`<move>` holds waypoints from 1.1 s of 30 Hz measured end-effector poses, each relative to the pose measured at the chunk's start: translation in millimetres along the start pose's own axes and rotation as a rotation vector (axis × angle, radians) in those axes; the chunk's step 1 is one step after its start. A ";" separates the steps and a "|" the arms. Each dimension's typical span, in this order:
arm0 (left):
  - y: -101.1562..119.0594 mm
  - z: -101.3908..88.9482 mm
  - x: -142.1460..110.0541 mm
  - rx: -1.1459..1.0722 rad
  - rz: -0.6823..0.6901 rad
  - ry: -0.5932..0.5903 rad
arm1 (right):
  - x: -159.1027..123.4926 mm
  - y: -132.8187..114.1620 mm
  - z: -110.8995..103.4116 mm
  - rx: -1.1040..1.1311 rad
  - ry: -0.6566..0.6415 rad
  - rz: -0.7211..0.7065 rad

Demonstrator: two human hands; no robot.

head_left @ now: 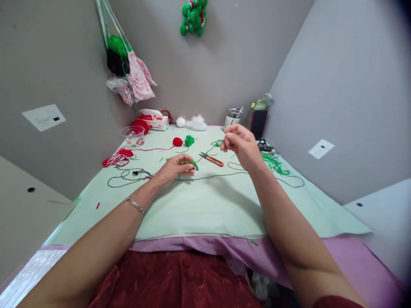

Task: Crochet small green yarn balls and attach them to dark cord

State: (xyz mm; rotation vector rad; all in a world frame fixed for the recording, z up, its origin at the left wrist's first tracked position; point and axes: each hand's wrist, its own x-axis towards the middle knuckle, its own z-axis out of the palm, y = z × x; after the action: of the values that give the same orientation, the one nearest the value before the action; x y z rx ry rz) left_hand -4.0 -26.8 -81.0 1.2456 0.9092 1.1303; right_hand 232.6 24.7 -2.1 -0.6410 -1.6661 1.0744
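Observation:
My left hand (178,166) is closed low over the table, its thumb and fingers pinching a small green and red crochet piece (196,166). Most of that piece is hidden by the fingers. Higher up and to the right, my right hand (239,143) is raised with its fingertips pressed together. Whatever it pinches, if anything, is too small to make out. Between the hands lie orange-handled thread snips (215,161), blades pointing left. Green yarn runs past the snips toward a small green bundle (217,143) near my right hand.
Behind sit a red yarn ball (177,141), a green yarn clump (189,140), white stuffing (197,123) and a tissue box (159,122). A clear tub (133,136) and red yarn (118,157) are left. Dark cable (212,176) crosses the table. Green strands (276,164) lie right.

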 end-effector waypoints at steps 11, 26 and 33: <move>-7.0 -4.3 2.1 0.020 0.029 -0.063 | -10.4 20.3 22.4 -0.672 -0.345 -0.110; -6.4 -2.6 1.5 0.081 0.041 -0.090 | -11.2 25.5 24.2 -0.791 -0.408 -0.171; -4.4 -2.1 0.4 0.080 0.053 -0.109 | -11.2 23.8 23.7 -0.784 -0.407 -0.164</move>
State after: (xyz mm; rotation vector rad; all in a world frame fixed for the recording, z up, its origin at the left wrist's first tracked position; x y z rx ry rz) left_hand -5.3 -25.8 -85.6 1.3900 0.8501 1.0654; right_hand 212.4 18.4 -30.6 -0.7836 -2.4753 0.4125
